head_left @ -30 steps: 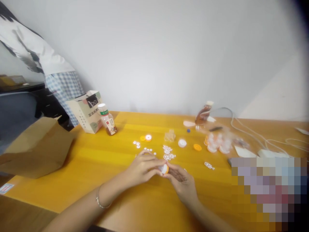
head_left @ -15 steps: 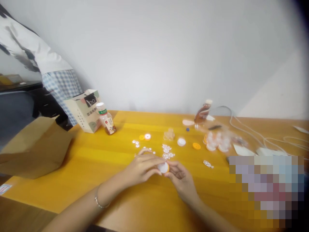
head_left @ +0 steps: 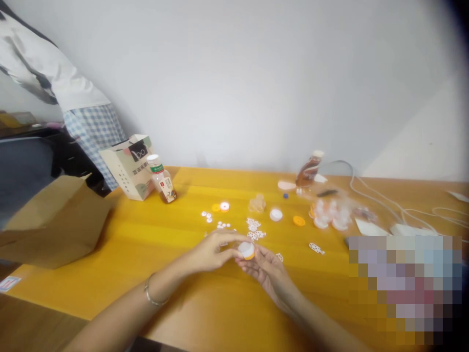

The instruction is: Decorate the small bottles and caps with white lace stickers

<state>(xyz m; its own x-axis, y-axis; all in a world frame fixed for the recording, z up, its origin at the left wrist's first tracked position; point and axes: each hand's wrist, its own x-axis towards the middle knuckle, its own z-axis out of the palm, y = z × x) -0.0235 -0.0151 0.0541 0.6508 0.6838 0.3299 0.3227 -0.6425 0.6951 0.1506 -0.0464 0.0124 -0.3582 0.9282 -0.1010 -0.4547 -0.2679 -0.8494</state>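
- Left hand point(head_left: 214, 252) and right hand point(head_left: 266, 266) meet over the near middle of the yellow table point(head_left: 146, 244), both pinched on one small round white-and-orange piece point(head_left: 246, 250).
- Piece sits between the fingertips of both hands, held just above the tabletop; white face up, orange rim below. Whether it is one part or two pressed together, cannot tell: too blurred.
- Left wrist wears a thin bracelet point(head_left: 150, 296).
- Just beyond the hands: a scatter of white lacy cut-outs point(head_left: 254, 230) and a few tiny white discs point(head_left: 223, 225) lying flat on the table.
- Further back, in a loose row: orange-and-white ring point(head_left: 224, 207), clear lumpy bit point(head_left: 257, 203), white cap point(head_left: 276, 214), orange cap point(head_left: 299, 221).
- One more white cut-out point(head_left: 316, 248) lies apart, to the right of the hands.
- Right rear: cluster of white-and-orange pieces point(head_left: 331, 215) in clear wrapping, a brown bottle point(head_left: 309, 171) tilted behind it, white cables point(head_left: 384, 205) trailing off to the right.
- Left rear: small drink bottle point(head_left: 161, 179) with white cap standing upright, just beside a printed paper bag point(head_left: 126, 166).
- Brown paper bag point(head_left: 54, 222) lies at the table's left edge.
- Another person in a white top and checked cloth point(head_left: 93, 129) stands at far left, well apart from the hands.
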